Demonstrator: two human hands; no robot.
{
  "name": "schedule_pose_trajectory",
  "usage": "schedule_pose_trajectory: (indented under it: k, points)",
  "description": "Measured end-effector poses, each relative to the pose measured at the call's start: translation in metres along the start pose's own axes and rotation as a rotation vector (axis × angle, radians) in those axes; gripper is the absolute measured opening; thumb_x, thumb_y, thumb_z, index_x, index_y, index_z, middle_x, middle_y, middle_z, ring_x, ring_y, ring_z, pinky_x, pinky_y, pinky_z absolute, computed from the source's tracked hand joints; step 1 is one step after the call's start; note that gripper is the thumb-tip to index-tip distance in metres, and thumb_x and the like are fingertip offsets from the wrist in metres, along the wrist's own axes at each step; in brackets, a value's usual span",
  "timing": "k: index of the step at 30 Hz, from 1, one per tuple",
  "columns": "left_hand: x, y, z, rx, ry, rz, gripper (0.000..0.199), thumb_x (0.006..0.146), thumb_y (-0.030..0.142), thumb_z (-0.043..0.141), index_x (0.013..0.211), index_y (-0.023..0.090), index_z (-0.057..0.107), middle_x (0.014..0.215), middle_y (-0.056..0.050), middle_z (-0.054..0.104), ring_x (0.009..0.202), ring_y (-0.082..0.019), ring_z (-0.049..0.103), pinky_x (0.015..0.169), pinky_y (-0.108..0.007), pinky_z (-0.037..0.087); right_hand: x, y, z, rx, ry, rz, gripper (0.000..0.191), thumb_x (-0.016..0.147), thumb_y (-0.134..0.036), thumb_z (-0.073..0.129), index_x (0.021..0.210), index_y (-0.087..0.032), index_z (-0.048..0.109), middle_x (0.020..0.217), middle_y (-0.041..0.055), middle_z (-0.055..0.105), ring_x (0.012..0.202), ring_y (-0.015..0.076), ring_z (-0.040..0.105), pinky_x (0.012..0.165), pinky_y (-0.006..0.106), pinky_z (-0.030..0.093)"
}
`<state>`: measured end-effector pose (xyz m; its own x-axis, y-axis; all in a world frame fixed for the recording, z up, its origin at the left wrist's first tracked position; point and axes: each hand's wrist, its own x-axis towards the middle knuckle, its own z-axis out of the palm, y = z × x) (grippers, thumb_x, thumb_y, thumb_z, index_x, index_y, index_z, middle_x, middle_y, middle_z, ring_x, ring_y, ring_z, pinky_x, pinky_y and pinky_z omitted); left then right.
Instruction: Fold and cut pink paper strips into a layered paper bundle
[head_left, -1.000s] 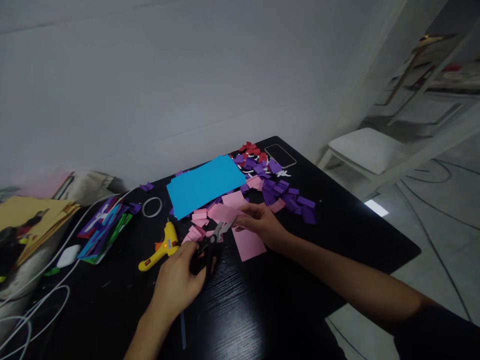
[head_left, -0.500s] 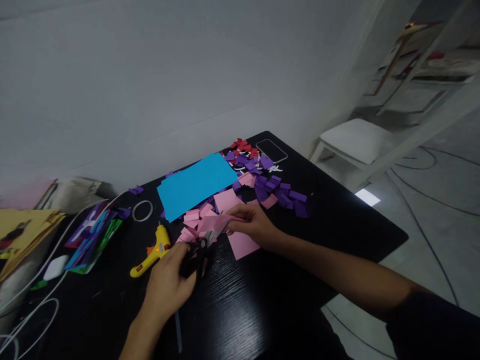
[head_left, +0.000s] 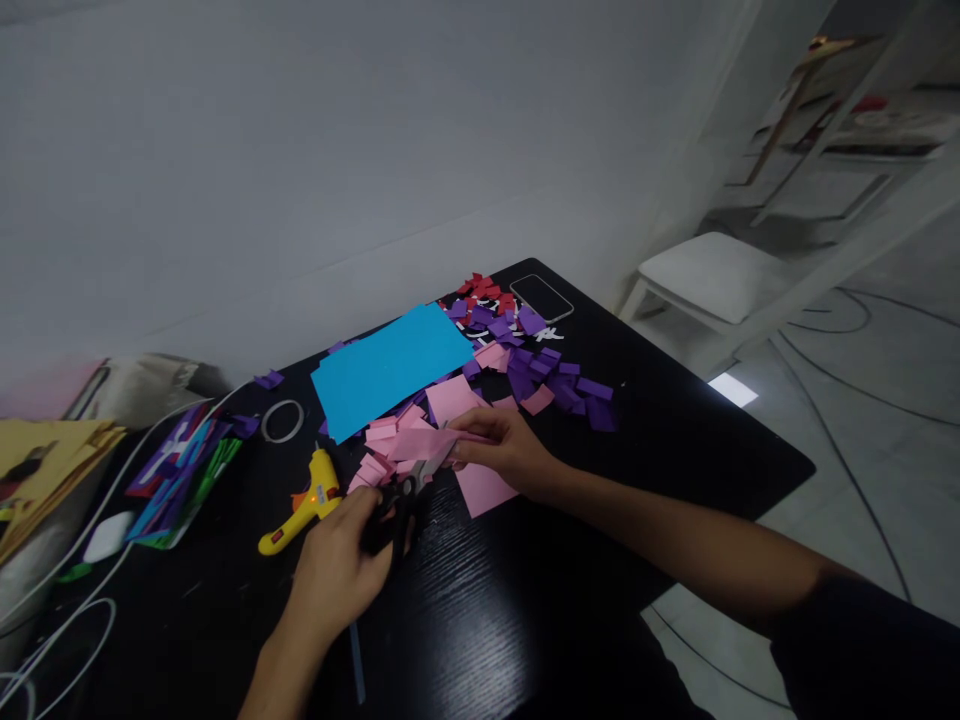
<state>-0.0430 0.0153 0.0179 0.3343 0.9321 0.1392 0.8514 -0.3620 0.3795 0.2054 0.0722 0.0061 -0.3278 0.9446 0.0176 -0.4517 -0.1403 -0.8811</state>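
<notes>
My left hand (head_left: 341, 560) is closed around the black handles of a pair of scissors (head_left: 409, 487), whose blades point up and to the right. Between the blades lies a strip of pink paper (head_left: 416, 443). Its right end is pinched in the fingers of my right hand (head_left: 506, 450). Below that hand, a larger pink sheet (head_left: 484, 490) rests on the black table. Small cut pink pieces (head_left: 373, 470) lie in a heap to the left of the strip. A yellow glue gun (head_left: 304, 510) with a small orange light lies beside my left hand.
Blue sheets (head_left: 394, 370) lie toward the wall. Purple pieces (head_left: 555, 380), red pieces (head_left: 484, 290) and a phone (head_left: 541, 298) are at the far right. A tape ring (head_left: 283, 421), coloured packets (head_left: 184, 480) and white cables (head_left: 71, 640) are on the left. A white stool (head_left: 712, 275) stands beyond.
The view has shifted very slightly. Both hands keep nearly the same places, the scissors still at the pink paper strip.
</notes>
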Motion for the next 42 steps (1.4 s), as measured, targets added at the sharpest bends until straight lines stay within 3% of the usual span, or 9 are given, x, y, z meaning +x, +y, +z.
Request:
schedule_pose_trajectory:
  k: [5,17,30,42]
  points:
    - [-0.0001,-0.0006,0.0008,-0.02,0.013,0.016,0.026,0.092,0.04,0.061,0.076,0.023,0.05,0.07,0.002,0.06,0.062,-0.017,0.059,0.058,-0.027,0.043,0.0021,0.0055,-0.0032,0.012,-0.026,-0.014,0.029,0.07,-0.033,0.091,0.09,-0.018,0.077,0.08,0.0013,0.077,0.07,0.0146,0.072,0.072,0.029,0.059]
    - [0.0019,0.0021,0.0005,-0.03,0.008,0.009,0.026,0.09,0.04,0.062,0.074,0.022,0.051,0.069,0.002,0.059,0.061,-0.017,0.058,0.058,-0.027,0.042,0.0018,0.003,-0.0037,0.039,-0.033,-0.009,0.022,0.072,-0.027,0.088,0.089,-0.019,0.076,0.079,-0.0002,0.076,0.069,0.0127,0.071,0.07,0.027,0.059]
    - [0.0017,0.0032,0.001,-0.086,-0.073,-0.029,0.025,0.092,0.04,0.059,0.076,0.022,0.055,0.07,0.001,0.06,0.063,-0.018,0.059,0.06,-0.029,0.042,0.0015,0.0006,-0.0034,0.022,-0.019,-0.002,0.021,0.074,-0.032,0.088,0.088,-0.02,0.076,0.08,0.0,0.076,0.072,0.0128,0.072,0.069,0.026,0.059]
    - [-0.0004,-0.0017,0.0054,-0.06,-0.016,-0.002,0.022,0.09,0.033,0.06,0.074,0.023,0.049,0.067,0.003,0.058,0.061,-0.017,0.057,0.058,-0.027,0.04,0.0006,0.0003,-0.0029,0.012,-0.006,-0.012,0.022,0.074,-0.033,0.088,0.089,-0.021,0.077,0.082,0.0007,0.077,0.074,0.0138,0.072,0.069,0.027,0.06]
